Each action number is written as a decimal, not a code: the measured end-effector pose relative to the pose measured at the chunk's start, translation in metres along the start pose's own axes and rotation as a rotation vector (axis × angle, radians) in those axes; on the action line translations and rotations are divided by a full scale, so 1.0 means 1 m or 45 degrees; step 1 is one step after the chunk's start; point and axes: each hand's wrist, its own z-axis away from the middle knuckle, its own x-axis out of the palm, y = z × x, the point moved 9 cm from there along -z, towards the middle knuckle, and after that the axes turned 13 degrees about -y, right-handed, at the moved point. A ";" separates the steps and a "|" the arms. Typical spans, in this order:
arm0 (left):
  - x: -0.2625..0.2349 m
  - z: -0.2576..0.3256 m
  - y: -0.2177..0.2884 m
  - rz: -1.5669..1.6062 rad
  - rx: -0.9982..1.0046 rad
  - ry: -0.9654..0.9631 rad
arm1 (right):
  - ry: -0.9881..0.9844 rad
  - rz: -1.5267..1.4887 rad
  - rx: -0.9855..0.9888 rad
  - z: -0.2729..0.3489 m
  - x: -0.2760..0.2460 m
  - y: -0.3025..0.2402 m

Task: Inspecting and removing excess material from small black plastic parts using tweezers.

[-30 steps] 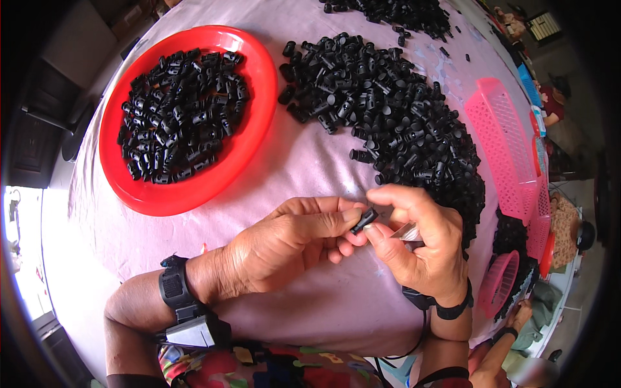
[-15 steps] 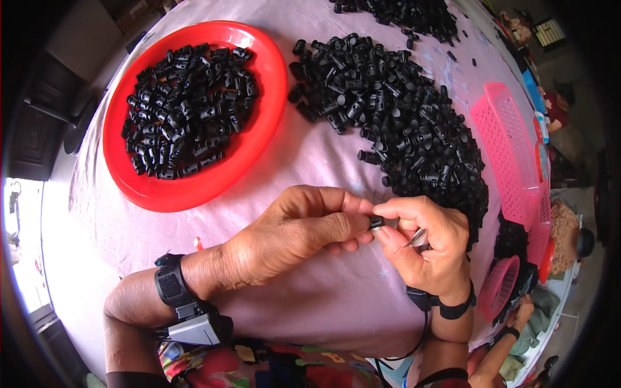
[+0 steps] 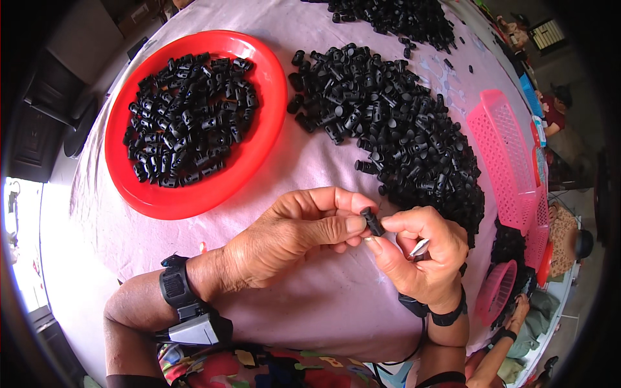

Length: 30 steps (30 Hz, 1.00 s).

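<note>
My left hand [image 3: 284, 236] pinches a small black cord lock [image 3: 372, 222] between thumb and fingertips, tilted over the cloth. The thumb and forefinger of my right hand [image 3: 424, 252] come up to its lower right side; whether they press on it I cannot tell. Tucked in the curled fingers of that same hand is a thin, shiny metal piece [image 3: 420, 247], mostly hidden, its kind unclear. Beyond my hands spreads a large pile of black plastic cord lock parts [image 3: 401, 123]. Many similar black cord locks [image 3: 187, 123] lie in a round red tray [image 3: 259, 161] at the far left.
Pink cloth [image 3: 291, 323] covers the table. Another black heap [image 3: 414, 19] lies at the far edge. Pink perforated baskets [image 3: 501, 149] stand at the right, with a round pink basket [image 3: 497, 291] nearer. Another person's arm [image 3: 508, 330] reaches in at the lower right.
The cord lock has turned in my left fingertips and now shows more of its length. My right thumb and forefinger have shifted slightly down and away from its top.
</note>
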 end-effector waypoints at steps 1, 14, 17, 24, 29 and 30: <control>-0.001 0.000 -0.002 0.036 -0.005 0.005 | -0.002 0.014 0.002 0.000 0.001 0.000; -0.003 -0.002 -0.015 0.175 -0.043 0.009 | 0.093 0.579 -0.288 0.007 0.009 -0.019; -0.005 -0.002 -0.015 0.158 -0.025 0.015 | 0.060 0.681 -0.337 0.007 0.013 -0.026; -0.001 -0.004 -0.016 0.126 -0.023 0.010 | 0.052 0.784 -0.435 0.015 0.018 -0.031; 0.000 -0.003 -0.015 0.121 -0.023 -0.007 | 0.139 0.526 -0.226 0.007 0.008 -0.026; 0.003 -0.004 -0.015 0.130 -0.023 -0.043 | 0.090 0.492 -0.104 0.005 0.007 -0.021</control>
